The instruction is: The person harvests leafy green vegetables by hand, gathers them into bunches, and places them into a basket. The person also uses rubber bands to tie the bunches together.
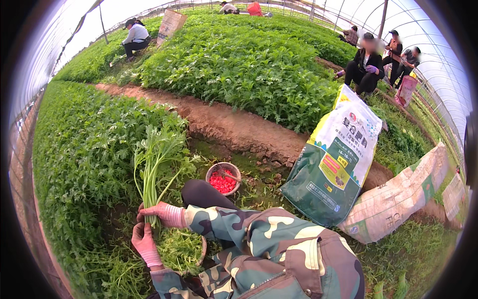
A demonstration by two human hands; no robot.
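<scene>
My right hand (162, 213), in a pink glove with a brown-stained palm side, is closed around the stems of an upright bunch of leafy greens (153, 172). Just below it, my left hand (145, 243), gloved alike, has its thumb and fingers at the cut lower ends of the stems. Whether those fingers grip the stems is hidden. Under the hands sits a round container (204, 251) heaped with loose green leaves (181, 248). By my knee stands a round bowl (239, 173) of small red pieces (222, 183), with a fork-like tool (228, 175) lying in it.
Dense leafy crop (82, 149) grows at left, beside a bare soil ridge (231, 123). A printed fertilizer sack (332, 160) and a dirty white woven sack (399, 198) are at right. Several people crouch or stand farther off, one (366, 65) in purple gloves. Tied-looking green bundles (401, 286) lie at lower right.
</scene>
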